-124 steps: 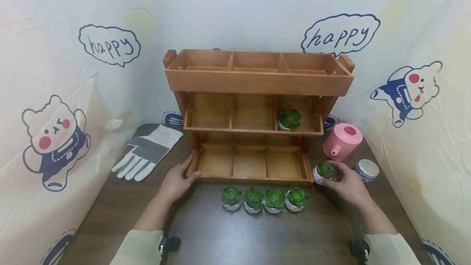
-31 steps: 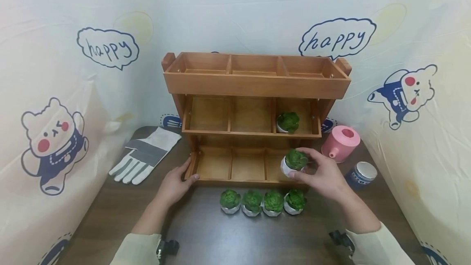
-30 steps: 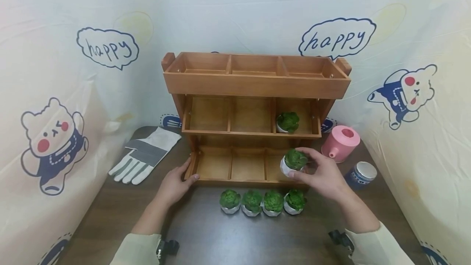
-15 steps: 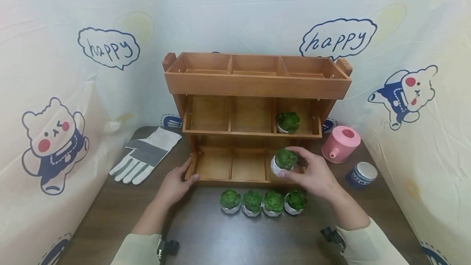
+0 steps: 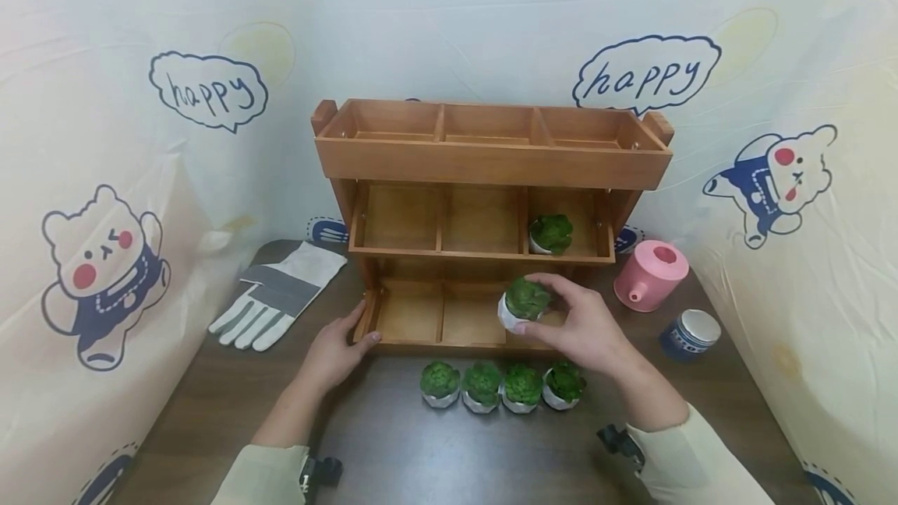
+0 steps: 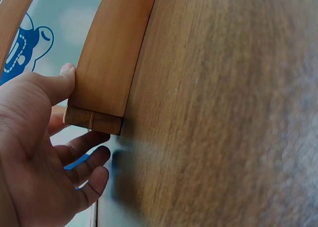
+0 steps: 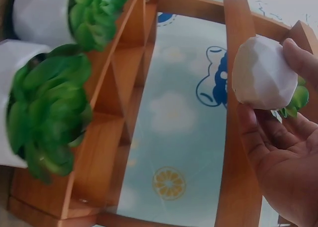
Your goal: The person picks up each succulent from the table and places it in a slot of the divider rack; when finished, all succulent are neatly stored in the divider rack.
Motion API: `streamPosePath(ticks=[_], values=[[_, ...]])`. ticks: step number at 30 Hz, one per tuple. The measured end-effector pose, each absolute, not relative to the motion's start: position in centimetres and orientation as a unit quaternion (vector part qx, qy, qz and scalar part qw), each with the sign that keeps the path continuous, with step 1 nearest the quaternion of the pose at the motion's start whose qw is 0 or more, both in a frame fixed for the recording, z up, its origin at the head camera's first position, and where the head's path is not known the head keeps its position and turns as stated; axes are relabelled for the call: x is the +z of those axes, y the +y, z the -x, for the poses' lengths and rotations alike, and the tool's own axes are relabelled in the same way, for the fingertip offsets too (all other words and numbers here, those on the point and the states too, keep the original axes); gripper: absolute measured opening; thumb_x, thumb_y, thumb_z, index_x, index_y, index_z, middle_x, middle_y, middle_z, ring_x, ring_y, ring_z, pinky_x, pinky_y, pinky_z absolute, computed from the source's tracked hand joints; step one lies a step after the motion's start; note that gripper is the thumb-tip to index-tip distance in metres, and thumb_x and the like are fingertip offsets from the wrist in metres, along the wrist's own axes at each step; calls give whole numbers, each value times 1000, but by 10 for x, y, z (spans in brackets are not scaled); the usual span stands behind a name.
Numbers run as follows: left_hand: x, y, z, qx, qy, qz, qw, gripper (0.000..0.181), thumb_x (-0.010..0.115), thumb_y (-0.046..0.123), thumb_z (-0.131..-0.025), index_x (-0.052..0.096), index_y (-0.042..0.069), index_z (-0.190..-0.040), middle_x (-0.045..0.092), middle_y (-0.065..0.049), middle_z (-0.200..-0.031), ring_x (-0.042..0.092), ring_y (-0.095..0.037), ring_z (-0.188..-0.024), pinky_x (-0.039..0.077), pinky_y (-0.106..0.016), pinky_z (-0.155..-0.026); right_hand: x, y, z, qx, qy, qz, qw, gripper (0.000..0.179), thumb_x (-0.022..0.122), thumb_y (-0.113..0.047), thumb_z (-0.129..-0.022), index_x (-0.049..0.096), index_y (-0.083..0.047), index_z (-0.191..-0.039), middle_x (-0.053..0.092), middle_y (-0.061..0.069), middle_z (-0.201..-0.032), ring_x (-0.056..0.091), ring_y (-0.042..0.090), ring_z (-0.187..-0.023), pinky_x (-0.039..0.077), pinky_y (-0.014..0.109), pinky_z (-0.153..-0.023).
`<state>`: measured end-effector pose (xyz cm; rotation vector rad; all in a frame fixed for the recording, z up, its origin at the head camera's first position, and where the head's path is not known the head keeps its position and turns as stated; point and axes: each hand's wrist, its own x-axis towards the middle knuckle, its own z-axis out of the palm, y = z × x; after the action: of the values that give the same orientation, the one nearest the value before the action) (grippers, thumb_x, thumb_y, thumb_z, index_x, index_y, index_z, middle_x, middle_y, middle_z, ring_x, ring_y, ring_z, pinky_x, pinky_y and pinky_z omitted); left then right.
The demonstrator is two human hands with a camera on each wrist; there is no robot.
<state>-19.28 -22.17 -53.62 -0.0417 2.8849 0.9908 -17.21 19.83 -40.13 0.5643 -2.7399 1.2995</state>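
A curtained booth: cartoon sheets point(image 5: 449, 37) hang on three sides of the table point(image 5: 435, 458)

Green succulents point(image 5: 528, 298) are matched with white pots point(image 7: 264, 73); the rack point(image 5: 491, 163) is toned orange-brown, the watering can point(image 5: 648, 277) coloured pink, the glove point(image 5: 282, 294) banded grey and white, the pale backdrop point(image 5: 449, 30) printed with navy-outlined, red-cheeked bears point(image 5: 126, 306).

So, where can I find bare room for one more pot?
Bare: the table between both sleeves, nearer than the plant row; on the shelf, apparently the top tier and the two compartments left of the middle tier's plant. Crowded: the bottom tier around the right hand and held plant; the right side, with watering can and jar.
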Motion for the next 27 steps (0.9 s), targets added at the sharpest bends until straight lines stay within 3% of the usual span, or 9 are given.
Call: streamPosePath(ticks=[15, 27], values=[[-533, -221, 193, 325, 944, 15, 48, 79, 66, 47, -100, 33, 16, -164, 43, -32, -155, 39, -53, -143, 32, -69, -114, -383, 176, 181, 408, -881, -234, 51, 66, 92, -40, -78, 63, -27, -136, 70, -10, -118, 68, 12, -104, 58, 40, -92], [-535, -221, 195, 324, 945, 18, 52, 79, 66, 48, -100, 33, 17, -164, 42, -32, -156, 38, -53, -143, 32, -69, -114, -367, 159, 194, 405, -873, -260, 79, 66, 94, -36, -77, 64, -24, -135, 71, -6, -116, 68, 13, -102, 58, 44, -91]])
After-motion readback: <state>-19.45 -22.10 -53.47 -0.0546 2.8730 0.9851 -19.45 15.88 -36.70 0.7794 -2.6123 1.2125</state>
